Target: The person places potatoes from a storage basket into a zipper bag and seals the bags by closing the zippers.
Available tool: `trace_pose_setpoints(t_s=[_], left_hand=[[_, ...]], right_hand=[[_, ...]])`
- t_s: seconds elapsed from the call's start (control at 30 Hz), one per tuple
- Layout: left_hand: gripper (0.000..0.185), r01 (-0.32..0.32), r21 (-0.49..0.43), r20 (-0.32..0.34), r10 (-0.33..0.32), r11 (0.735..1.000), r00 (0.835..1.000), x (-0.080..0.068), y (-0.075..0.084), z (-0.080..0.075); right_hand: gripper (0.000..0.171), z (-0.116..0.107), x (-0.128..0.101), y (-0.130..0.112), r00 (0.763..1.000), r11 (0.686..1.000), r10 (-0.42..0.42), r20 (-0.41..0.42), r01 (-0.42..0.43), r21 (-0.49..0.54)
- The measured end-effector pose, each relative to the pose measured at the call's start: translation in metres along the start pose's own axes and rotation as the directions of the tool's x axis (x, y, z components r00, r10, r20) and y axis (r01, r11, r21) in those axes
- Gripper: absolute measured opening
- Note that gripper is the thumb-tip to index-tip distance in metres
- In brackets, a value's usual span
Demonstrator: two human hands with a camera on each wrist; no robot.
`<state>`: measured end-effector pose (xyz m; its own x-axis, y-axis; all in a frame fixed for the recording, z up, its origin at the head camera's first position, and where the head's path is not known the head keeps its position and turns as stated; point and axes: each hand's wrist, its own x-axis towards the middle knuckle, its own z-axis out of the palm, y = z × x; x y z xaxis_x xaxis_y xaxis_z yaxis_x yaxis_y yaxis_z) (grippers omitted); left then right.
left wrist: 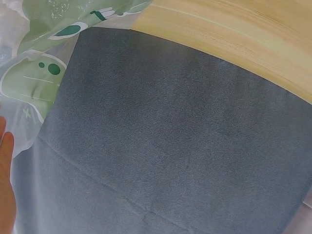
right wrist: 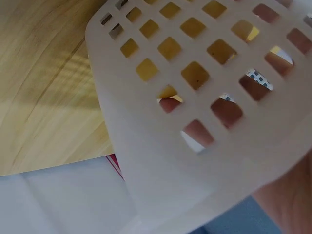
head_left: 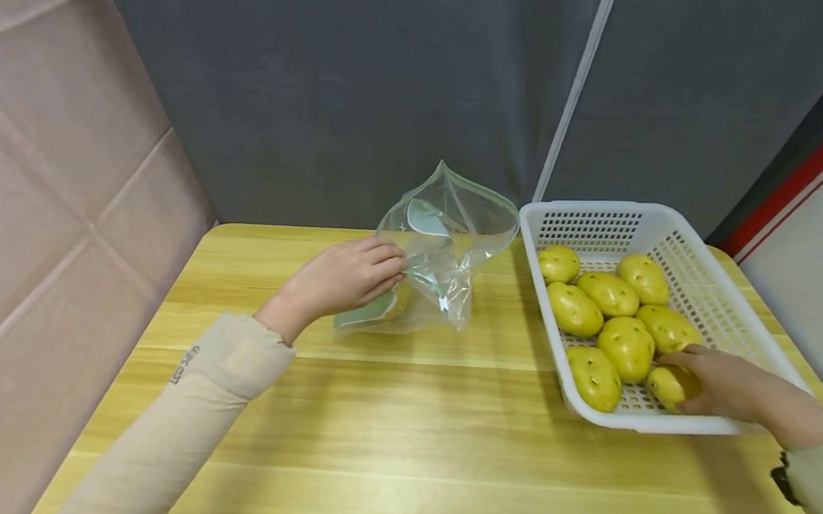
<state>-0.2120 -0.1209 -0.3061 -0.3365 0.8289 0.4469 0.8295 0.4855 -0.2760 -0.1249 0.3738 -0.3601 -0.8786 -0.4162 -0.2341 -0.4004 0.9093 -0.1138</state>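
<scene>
My L hand (head_left: 351, 272) was at the side of a clear plastic bag (head_left: 460, 241), fingers close together & bent over its edge, holding it; thumb hidden, so couldn't tell exactly how tight the pinch was. My R hand (head_left: 727, 385) was down in the near R corner of a white plastic basket (head_left: 632, 422), fingers part-closed around a potato (head_left: 667, 385), w/ the potato low by the basket floor. In the R wrist view bits of my fingers & yellow potato showed thru the basket's sq. holes. Basket stood on the R side of the wood table (head_left: 394, 459) & had 8 potatoes in it, incl. the one in my R hand; the other 7 (head_left: 625, 349) lay bunched to the L & middle, several touching, w/ bare floor along the far R side. Bag sat L of the basket, nr the table's back edge, mouth spread & tilted up twd the basket, white zip slider (head_left: 444, 303) hanging at the near side. Green print on it; smth yellowish showed low down, couldn't tell what. Grey curtain (head_left: 337, 95) hung behind.
</scene>
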Motion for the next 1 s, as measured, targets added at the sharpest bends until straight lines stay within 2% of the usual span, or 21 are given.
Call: trace_pose_setpoints(t_s=[0.23, 0.73, 0.87, 1.0], left_hand=[[0.016, 0.003, 0.002, 0.01, -0.003, 1.0, 1.0, 0.001, 0.0, 0.0], [0.015, -0.002, 0.002, 0.008, 0.002, 1.0, 1.0, 0.0, 0.001, -0.002], [0.016, -0.001, 0.005, 0.009, 0.001, 1.0, 1.0, 0.0, 0.001, -0.003], [0.016, -0.001, 0.005, 0.012, 0.001, 1.0, 1.0, 0.0, 0.002, -0.003]], right_hand=[[0.06, -0.003, -0.003, -0.002, 0.999, 1.0, -0.008, -0.054, 0.008, -0.008], [0.061, -0.027, -0.008, -0.011, 0.987, 0.999, -0.015, -0.159, 0.01, -0.033], [0.062, -0.028, -0.008, -0.012, 0.977, 0.999, -0.037, -0.211, 0.028, -0.043], [0.061, -0.03, -0.008, -0.014, 0.943, 0.993, -0.102, -0.318, 0.075, -0.096]])
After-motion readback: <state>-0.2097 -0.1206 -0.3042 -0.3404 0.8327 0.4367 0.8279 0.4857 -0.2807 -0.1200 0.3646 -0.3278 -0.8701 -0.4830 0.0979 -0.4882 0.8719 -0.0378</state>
